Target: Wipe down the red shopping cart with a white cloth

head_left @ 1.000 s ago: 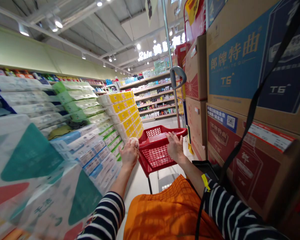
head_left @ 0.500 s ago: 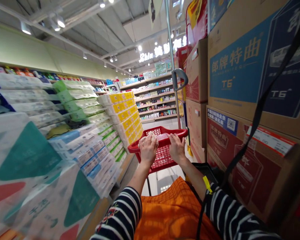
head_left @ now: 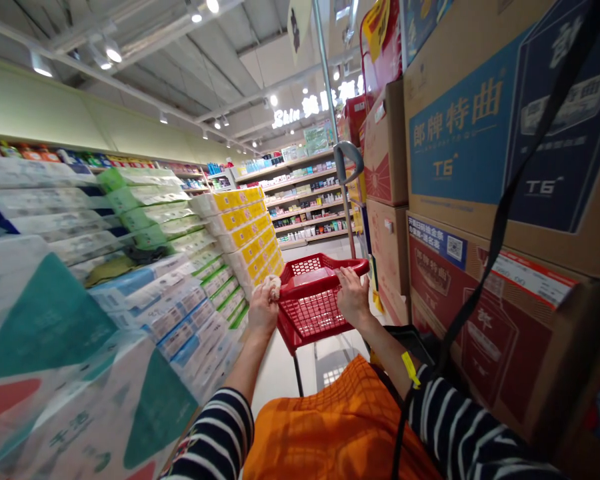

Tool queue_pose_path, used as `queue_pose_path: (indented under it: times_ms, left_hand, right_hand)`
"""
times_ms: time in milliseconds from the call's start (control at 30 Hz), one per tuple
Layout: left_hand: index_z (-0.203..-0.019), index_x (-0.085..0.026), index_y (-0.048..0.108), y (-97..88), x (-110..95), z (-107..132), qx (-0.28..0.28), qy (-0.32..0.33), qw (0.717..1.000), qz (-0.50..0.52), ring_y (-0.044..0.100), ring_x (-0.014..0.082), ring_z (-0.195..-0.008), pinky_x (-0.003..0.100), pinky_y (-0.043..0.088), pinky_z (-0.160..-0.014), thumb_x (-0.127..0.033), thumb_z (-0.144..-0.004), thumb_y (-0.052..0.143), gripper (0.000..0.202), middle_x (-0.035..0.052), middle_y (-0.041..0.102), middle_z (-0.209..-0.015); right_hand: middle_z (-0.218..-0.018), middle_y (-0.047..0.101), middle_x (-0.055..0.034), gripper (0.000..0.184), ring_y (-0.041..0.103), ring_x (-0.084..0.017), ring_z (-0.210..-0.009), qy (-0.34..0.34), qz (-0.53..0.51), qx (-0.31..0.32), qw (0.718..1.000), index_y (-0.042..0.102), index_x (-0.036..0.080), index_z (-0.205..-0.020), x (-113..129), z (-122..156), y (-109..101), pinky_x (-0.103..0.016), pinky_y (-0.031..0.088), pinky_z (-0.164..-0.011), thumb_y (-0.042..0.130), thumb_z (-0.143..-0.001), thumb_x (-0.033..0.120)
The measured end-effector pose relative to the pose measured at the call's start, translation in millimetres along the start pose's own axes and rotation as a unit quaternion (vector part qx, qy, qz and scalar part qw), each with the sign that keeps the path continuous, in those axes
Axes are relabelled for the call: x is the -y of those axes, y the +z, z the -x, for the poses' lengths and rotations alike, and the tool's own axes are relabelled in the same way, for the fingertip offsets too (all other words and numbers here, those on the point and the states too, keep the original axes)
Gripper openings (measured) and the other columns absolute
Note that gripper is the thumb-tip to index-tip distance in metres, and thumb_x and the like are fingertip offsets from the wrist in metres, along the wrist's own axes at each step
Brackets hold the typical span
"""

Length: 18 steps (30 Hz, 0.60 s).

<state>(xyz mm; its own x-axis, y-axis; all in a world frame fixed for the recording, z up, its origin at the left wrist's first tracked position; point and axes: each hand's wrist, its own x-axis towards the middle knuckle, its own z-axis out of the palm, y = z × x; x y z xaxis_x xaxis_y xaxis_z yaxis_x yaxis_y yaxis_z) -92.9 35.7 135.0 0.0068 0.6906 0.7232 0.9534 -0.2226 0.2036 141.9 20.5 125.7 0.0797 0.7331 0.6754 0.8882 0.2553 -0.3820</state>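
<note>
At the left of the frame, plastic-wrapped packs of tissue (head_left: pixel 45 333) are stacked high, and yellow-banded packs (head_left: pixel 243 227) are piled further along the aisle. At lower centre-left, a crumpled whitish wad (head_left: pixel 271 287) is clamped in the closed fingers of the left hand (head_left: pixel 263 312), and a striped sleeve (head_left: pixel 215 433) is worn on that forearm. The wad is held just beside a red shopping cart (head_left: pixel 305 320), which is seen at the centre of the frame. The cart's top rim is gripped by the right hand (head_left: pixel 353 299), with the fingers curled over it. An orange checked cloth (head_left: pixel 330 427) is seen at bottom centre, and retail shelves (head_left: pixel 305 200) are seen in the distance at upper centre. At the right, cardboard cartons (head_left: pixel 480 133) printed with Chinese lettering are stacked, and a black strap (head_left: pixel 500 227) is seen crossing them.
</note>
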Motion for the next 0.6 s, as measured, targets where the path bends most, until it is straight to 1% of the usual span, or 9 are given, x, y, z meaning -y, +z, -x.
queue_pose_path:
  times_ms: [67, 100, 167, 233, 300, 367, 433, 500, 600]
  left_hand:
    - [-0.109, -0.019, 0.057, -1.1, -12.6, -6.1, -0.012, 0.007, 0.999, 0.039, 0.049, 0.0169, -0.114, 0.031, 0.038, -0.100, -0.019, -0.082, 0.037, 0.033, 0.0075, 0.057, -0.119]
    - [-0.109, -0.019, 0.057, -1.3, -21.9, -8.2, -0.012, 0.020, 0.998, 0.052, 0.048, 0.0161, -0.115, 0.030, 0.038, -0.100, -0.020, -0.083, 0.037, 0.033, 0.0072, 0.056, -0.121]
    - [-0.112, -0.020, 0.056, -0.2, -44.5, -10.1, 0.017, 0.059, 0.996, 0.060, 0.044, 0.0157, -0.120, 0.031, 0.035, -0.102, -0.020, -0.082, 0.038, 0.035, 0.0062, 0.050, -0.129]
    - [-0.116, -0.023, 0.054, 2.9, -66.1, -9.9, 0.068, 0.086, 0.993, 0.044, 0.037, 0.0192, -0.125, 0.038, 0.031, -0.105, -0.023, -0.080, 0.044, 0.038, 0.0053, 0.043, -0.136]
    - [-0.119, -0.025, 0.052, 6.4, -79.1, -9.9, 0.114, 0.079, 0.990, 0.020, 0.032, 0.0252, -0.128, 0.048, 0.028, -0.104, -0.032, -0.078, 0.049, 0.042, 0.0057, 0.037, -0.140]
    - [-0.123, -0.026, 0.049, 8.8, -80.2, -12.1, 0.135, 0.040, 0.990, -0.003, 0.030, 0.0290, -0.129, 0.053, 0.027, -0.101, -0.041, -0.079, 0.048, 0.046, 0.0075, 0.033, -0.143]
    - [-0.127, -0.025, 0.045, 8.9, -72.0, -16.3, 0.145, -0.001, 0.989, -0.024, 0.033, 0.0294, -0.126, 0.053, 0.027, -0.099, -0.043, -0.082, 0.042, 0.048, 0.0104, 0.033, -0.142]
    - [-0.129, -0.025, 0.042, 6.9, -60.7, -20.8, 0.155, -0.027, 0.986, -0.050, 0.041, 0.0288, -0.120, 0.053, 0.027, -0.098, -0.044, -0.083, 0.040, 0.050, 0.0125, 0.040, -0.136]
    - [-0.126, -0.025, 0.044, 1.9, -48.2, -23.0, 0.168, -0.027, 0.981, -0.092, 0.049, 0.0265, -0.109, 0.051, 0.029, -0.095, -0.044, -0.082, 0.041, 0.047, 0.0108, 0.052, -0.122]
  right_hand:
    - [-0.132, 0.047, -0.0112, 0.049, 0.035, -0.022, -0.126, 0.008, 0.002, -0.010, 1.000, 0.050, 0.012, -0.123, -4.6, -2.5, -1.9, -0.046, 0.011, -0.105, 0.036, -0.076, 0.009]
    - [-0.132, 0.047, -0.0113, 0.049, 0.035, -0.022, -0.126, 0.010, 0.002, -0.015, 1.000, 0.050, 0.012, -0.123, -7.0, -3.6, -2.1, -0.046, 0.012, -0.105, 0.036, -0.076, 0.009]
    - [-0.133, 0.046, -0.0111, 0.049, 0.034, -0.022, -0.126, 0.012, 0.002, -0.021, 1.000, 0.051, 0.011, -0.122, -11.1, -5.9, -1.2, -0.046, 0.012, -0.105, 0.035, -0.076, 0.010]
    - [-0.133, 0.045, -0.0108, 0.050, 0.032, -0.022, -0.127, 0.007, 0.005, -0.023, 1.000, 0.049, 0.011, -0.124, -13.4, -8.8, 0.6, -0.048, 0.010, -0.105, 0.035, -0.076, 0.010]
    - [-0.134, 0.045, -0.0105, 0.051, 0.031, -0.022, -0.128, 0.005, 0.012, -0.012, 1.000, 0.048, 0.011, -0.125, -14.1, -12.6, 2.0, -0.049, 0.007, -0.105, 0.035, -0.076, 0.010]
    - [-0.133, 0.045, -0.0106, 0.051, 0.030, -0.024, -0.128, 0.005, 0.022, 0.022, 1.000, 0.049, 0.012, -0.124, -14.1, -16.9, 2.4, -0.052, 0.006, -0.105, 0.036, -0.075, 0.010]
    - [-0.134, 0.045, -0.0106, 0.051, 0.029, -0.025, -0.129, 0.008, 0.031, 0.061, 0.998, 0.050, 0.013, -0.124, -14.3, -20.4, 2.3, -0.054, 0.007, -0.104, 0.037, -0.075, 0.011]
    - [-0.135, 0.043, -0.0101, 0.051, 0.028, -0.025, -0.130, 0.011, 0.034, 0.085, 0.996, 0.049, 0.014, -0.125, -14.7, -21.6, 2.6, -0.054, 0.009, -0.104, 0.037, -0.075, 0.012]
    - [-0.137, 0.041, -0.0083, 0.052, 0.027, -0.024, -0.130, 0.007, 0.029, 0.088, 0.996, 0.047, 0.015, -0.126, -14.3, -18.7, 4.7, -0.053, 0.010, -0.104, 0.038, -0.076, 0.013]
